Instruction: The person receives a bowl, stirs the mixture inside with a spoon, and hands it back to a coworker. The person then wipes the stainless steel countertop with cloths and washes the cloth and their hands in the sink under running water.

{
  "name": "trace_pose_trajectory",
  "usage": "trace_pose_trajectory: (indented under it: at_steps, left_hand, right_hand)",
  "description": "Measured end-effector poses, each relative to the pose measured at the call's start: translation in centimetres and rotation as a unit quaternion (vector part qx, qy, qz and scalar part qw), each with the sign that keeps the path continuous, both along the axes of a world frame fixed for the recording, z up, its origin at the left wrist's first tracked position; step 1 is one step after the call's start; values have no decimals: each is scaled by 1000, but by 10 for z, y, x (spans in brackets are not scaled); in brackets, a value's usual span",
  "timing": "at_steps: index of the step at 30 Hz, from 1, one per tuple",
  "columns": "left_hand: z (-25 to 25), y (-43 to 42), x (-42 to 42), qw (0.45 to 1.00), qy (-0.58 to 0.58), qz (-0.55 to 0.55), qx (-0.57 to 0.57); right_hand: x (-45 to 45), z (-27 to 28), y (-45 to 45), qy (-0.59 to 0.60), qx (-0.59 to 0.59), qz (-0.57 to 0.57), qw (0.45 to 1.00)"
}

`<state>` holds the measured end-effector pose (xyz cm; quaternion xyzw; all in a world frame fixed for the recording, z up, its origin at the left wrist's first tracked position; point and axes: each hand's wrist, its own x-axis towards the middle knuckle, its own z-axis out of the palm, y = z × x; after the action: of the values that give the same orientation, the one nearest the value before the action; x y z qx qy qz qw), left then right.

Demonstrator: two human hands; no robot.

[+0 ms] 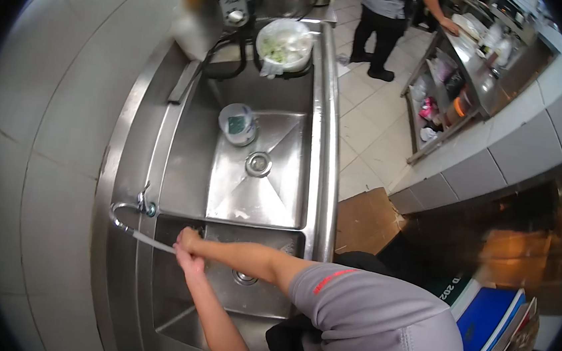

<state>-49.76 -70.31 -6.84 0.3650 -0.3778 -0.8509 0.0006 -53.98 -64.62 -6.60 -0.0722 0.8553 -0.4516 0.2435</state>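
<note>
My right hand (pixel 188 239) and my left hand (pixel 189 260) are pressed together over the nearer sink basin (pixel 230 301). Their fingers look closed against each other, and whatever may lie between them is hidden. A whitish stream, apparently water (pixel 153 242), runs from the curved faucet (pixel 117 210) on the wall side down to the hands. Beneath my forearms the basin's drain (pixel 245 278) partly shows.
In the farther basin (pixel 279 195), a white tub (pixel 231 115) holds a green sponge or pad. A bowl (pixel 300 51) with pale green scraps stands at its far end. A person (pixel 380 17) stands by a loaded metal shelf (pixel 439 89). Blue boards or folders (pixel 485 320) lean at right.
</note>
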Motion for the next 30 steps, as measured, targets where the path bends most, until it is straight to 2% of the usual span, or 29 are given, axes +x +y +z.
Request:
trace_pose_trajectory:
  at_steps: [1,2,3,4,8,9,10,13,16,19,20,23,26,28,29,30]
  left_hand:
    - [-11,-1,-4,1000,7,0,-23]
    - [-1,4,-2,999,-37,29,27]
    - [-86,-48,-8,992,92,-59,62]
    - [-91,-53,-7,994,35,-40,97]
    - [-103,-65,-9,971,-38,-214,97]
    - [-52,-37,-2,976,-48,-200,74]
    - [-33,-20,2,978,-44,-196,-61]
    - [-34,-28,-2,948,-72,-239,-198]
    - [-26,-21,-4,902,-80,-314,-285]
    - [-21,-25,-3,837,-68,-394,-375]
    - [-34,-36,-5,823,-56,-406,-394]
    - [-34,-32,3,786,-48,-323,-525]
    - [-8,-37,3,711,-45,-423,-559]
    - [2,-40,4,509,24,-456,-730]
    - [5,-27,8,758,-101,-313,-564]
    - [10,-20,8,872,-21,-213,-441]
  right_hand:
    - [5,0,0,12,1,-3,1000]
    - [10,-1,1,22,3,-6,1000]
    - [16,0,3,33,6,-7,999]
    - [23,0,3,45,8,-10,999]
    - [33,-13,22,80,24,-26,996]
    - [37,-17,27,87,31,-30,995]
    - [38,-19,32,93,38,-35,994]
    - [45,-23,39,117,57,-48,990]
    - [50,-21,43,161,111,-87,977]
    - [30,-19,52,30,-25,-34,999]
    - [27,-24,51,90,-8,-26,996]
    - [17,-20,48,101,-13,-33,994]
    - [6,-18,40,95,-36,-26,994]
    - [0,-19,22,96,-54,-6,994]
    - [-3,-21,11,98,-69,8,993]
    - [-7,-31,0,99,-89,24,991]
